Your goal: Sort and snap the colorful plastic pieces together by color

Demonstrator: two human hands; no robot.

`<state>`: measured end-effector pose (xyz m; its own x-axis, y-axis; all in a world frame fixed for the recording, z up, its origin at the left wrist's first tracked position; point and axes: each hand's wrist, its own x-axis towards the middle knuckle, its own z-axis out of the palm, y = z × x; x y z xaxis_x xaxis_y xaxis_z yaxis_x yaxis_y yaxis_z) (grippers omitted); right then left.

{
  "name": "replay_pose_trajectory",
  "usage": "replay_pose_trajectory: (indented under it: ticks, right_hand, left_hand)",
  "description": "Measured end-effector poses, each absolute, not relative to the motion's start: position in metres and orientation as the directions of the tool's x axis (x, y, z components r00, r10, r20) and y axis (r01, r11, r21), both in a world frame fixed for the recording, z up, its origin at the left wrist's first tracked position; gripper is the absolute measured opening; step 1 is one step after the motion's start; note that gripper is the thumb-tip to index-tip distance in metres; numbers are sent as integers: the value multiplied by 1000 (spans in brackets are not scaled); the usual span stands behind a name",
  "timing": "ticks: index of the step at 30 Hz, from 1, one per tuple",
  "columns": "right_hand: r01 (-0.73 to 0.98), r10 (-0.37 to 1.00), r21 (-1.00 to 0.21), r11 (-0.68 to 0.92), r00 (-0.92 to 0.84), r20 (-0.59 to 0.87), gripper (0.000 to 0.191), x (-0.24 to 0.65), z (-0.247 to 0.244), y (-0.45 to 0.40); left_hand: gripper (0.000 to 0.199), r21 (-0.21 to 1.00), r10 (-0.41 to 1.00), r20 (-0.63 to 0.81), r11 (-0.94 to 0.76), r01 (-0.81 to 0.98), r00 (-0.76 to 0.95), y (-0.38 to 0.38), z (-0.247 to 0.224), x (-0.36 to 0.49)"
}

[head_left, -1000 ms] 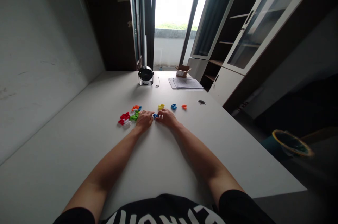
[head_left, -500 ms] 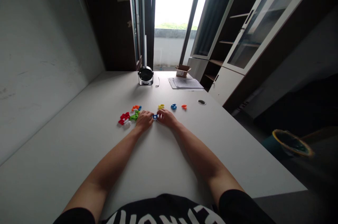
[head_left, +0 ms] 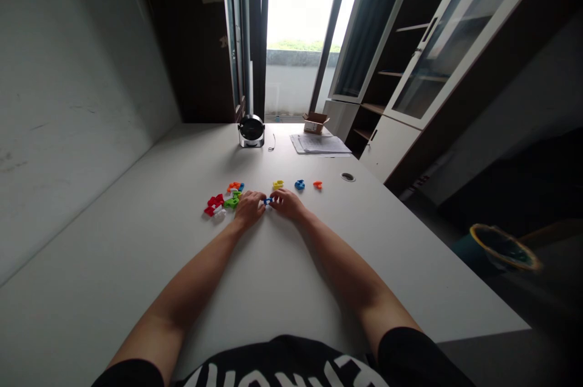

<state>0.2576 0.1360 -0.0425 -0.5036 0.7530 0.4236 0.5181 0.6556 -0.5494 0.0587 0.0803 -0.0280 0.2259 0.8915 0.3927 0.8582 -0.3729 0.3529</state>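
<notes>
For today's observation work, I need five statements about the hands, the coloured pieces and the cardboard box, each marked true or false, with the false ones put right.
1. A small blue piece is between the fingertips of the left hand and the right hand. True.
2. The red pieces lie to the right of the right hand. False: the red pieces lie to the left of the left hand.
3. A yellow piece lies beyond the right hand. True.
4. The cardboard box is closed. False: the cardboard box has its flaps open.
5. An orange piece lies to the right of the yellow piece. True.
</notes>
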Motion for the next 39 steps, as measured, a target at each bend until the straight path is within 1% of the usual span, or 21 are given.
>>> replay_pose_trajectory:
  ticks: [7,12,14,22,27,31,39]
  right_hand:
    - [407,811,-730,549,-472,346,21,260,-48,142]
    - [217,788,-847,485,-528,316,28,258,-46,142]
    - [163,780,-875,455,-547,303,32,257,-44,141]
    - [135,817,-913,384,-510,269,44,258,-46,144]
    - [170,821,-905,390,-509,258,44,257,-43,144]
    - [174,816,-901,396,-517,259,45,258,-40,143]
    - [79,805,-943,324,-546,231,49,259,-39,142]
  left_hand:
    - [28,409,896,408,-350,843,174,78,-24,62]
    - [24,419,889,430,-354,836,161,80,-27,60]
    - [24,425,882,443,-362,829,158,81,-28,59]
    - [19,437,848,505,-413,799,162,81,-31,58]
    - [17,420,821,538,-458,783,191,82,-32,58]
    - [17,423,817,545,-463,779,190,82,-32,58]
    - [22,467,839,523,-428,774,148,81,-32,61]
